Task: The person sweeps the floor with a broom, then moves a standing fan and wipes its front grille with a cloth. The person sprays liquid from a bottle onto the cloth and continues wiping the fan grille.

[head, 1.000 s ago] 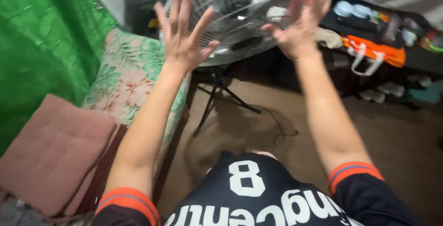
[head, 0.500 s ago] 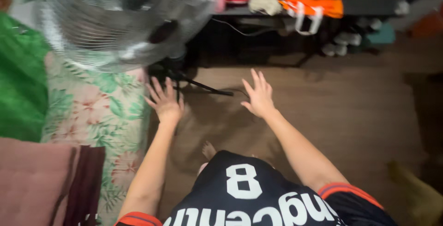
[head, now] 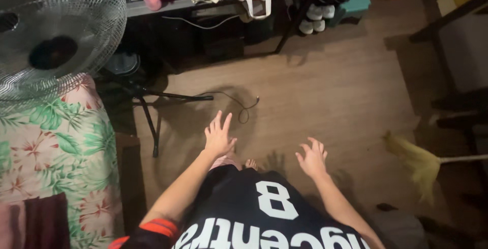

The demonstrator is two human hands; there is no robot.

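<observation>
My left hand (head: 218, 137) hangs in front of me with fingers spread, holding nothing. My right hand (head: 311, 158) is lower and to the right, fingers also apart and empty. Both hover over the brown wooden floor (head: 325, 91). A standing fan (head: 56, 35) with a wire cage is at the upper left, on black tripod legs (head: 152, 106). Its loose black cord (head: 239, 104) lies on the floor just beyond my left hand. My bare toes (head: 249, 164) show between my arms.
A floral-patterned mattress (head: 61, 157) fills the left side. A low black shelf (head: 229, 5) at the top carries a red case, an orange bag and shoes beneath. A straw broom (head: 422, 165) lies at the right, near dark furniture legs (head: 457, 106).
My hands have dropped from the fan cage down to waist height. The view has swung right, so the fan now sits at the far left and the broom has come into sight.
</observation>
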